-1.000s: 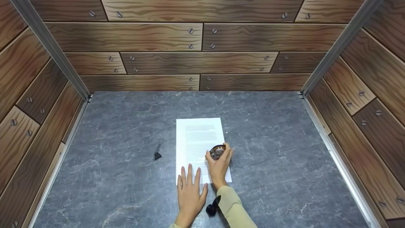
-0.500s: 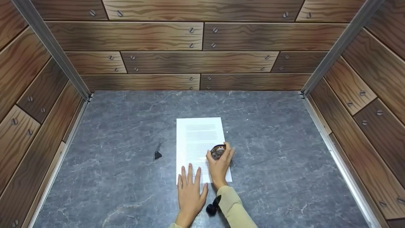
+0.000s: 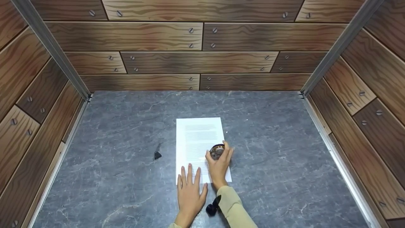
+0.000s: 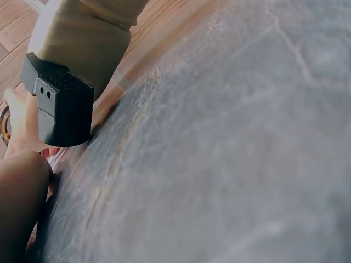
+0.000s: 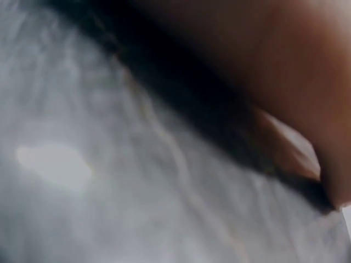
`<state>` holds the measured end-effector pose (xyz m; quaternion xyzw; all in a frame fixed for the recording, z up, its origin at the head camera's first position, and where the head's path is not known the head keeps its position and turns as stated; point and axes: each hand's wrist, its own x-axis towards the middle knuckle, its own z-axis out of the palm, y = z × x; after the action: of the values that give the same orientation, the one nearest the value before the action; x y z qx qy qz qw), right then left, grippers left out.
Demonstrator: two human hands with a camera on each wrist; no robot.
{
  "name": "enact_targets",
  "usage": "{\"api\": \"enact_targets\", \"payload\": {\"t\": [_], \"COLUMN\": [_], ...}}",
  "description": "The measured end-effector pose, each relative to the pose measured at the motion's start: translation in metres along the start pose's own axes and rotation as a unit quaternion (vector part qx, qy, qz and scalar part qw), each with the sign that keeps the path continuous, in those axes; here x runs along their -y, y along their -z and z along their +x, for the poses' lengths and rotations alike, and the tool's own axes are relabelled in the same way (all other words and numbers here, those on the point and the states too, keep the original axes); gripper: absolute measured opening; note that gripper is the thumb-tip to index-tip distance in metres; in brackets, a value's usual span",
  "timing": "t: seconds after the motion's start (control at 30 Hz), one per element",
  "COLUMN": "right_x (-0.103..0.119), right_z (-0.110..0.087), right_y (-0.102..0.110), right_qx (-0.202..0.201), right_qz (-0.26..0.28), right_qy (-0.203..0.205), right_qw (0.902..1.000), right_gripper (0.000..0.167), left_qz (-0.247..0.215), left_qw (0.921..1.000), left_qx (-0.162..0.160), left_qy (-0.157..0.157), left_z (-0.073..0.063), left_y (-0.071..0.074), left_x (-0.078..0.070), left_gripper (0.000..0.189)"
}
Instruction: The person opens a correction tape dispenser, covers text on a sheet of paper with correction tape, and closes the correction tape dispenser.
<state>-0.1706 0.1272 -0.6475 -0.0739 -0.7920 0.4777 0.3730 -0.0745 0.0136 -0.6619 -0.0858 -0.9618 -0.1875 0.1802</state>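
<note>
A white sheet of printed paper (image 3: 197,139) lies on the grey marbled tabletop. My left hand (image 3: 190,198) rests palm down with its fingers spread over the sheet's lower left part. Over the right side of the paper, my right hand (image 3: 219,164) grips a round, dark, shiny object with an amber-gold rim (image 3: 216,151), thumb on its left and fingers round its far right side. The right hand covers part of that object. In the left wrist view, a bit of the gold-rimmed object (image 4: 5,127) shows at the left edge, beyond the right hand (image 4: 23,123).
A small black triangular piece (image 3: 157,155) lies on the tabletop (image 3: 120,133) left of the paper. A black wrist camera (image 3: 212,208) sits at the right sleeve (image 3: 235,205). Wood-plank-patterned walls (image 3: 158,38) with metal corner rails enclose the table at the back and sides.
Both hands stay in nearly the same places. The right index fingertip has shifted slightly left and away along the rim of the round object. The paper has not moved.
</note>
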Motion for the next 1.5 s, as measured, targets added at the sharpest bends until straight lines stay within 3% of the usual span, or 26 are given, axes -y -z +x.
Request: {"api": "enact_targets", "payload": {"t": [0.23, 0.6, 0.87, 1.17, 1.5], "right_x": [0.0019, -0.0001, 0.0007, 0.0005, 0.0039], "right_z": [0.0011, -0.0003, -0.0013, -0.0005, 0.0007], "right_y": [0.0023, 0.0020, 0.0053, 0.0053, 0.0083], "right_qx": [0.002, 0.018, 0.007, -0.028, -0.030], "right_qz": [0.013, -0.007, 0.033, 0.061, 0.081], "right_qy": [-0.019, 0.042, -0.034, -0.049, -0.094], "right_qw": [0.9997, 0.9989, 0.9989, 0.9966, 0.9918], "right_gripper": [0.074, 0.080, 0.082, 0.081, 0.078], "left_qz": [-0.004, -0.002, -0.003, -0.002, 0.004], "left_qw": [0.9998, 0.9999, 1.0000, 0.9998, 0.9989], "left_qx": [0.019, 0.014, 0.006, 0.021, 0.044], "left_qy": [0.008, 0.006, 0.001, 0.005, 0.016], "left_z": [0.0018, 0.0023, 0.0011, 0.0012, 0.0027], "left_y": [0.0021, 0.0017, 0.0013, 0.0029, 0.0033], "left_x": [-0.0005, 0.0000, 0.0000, 0.0002, -0.0003], "left_gripper": [0.060, 0.060, 0.060, 0.060, 0.061]}}
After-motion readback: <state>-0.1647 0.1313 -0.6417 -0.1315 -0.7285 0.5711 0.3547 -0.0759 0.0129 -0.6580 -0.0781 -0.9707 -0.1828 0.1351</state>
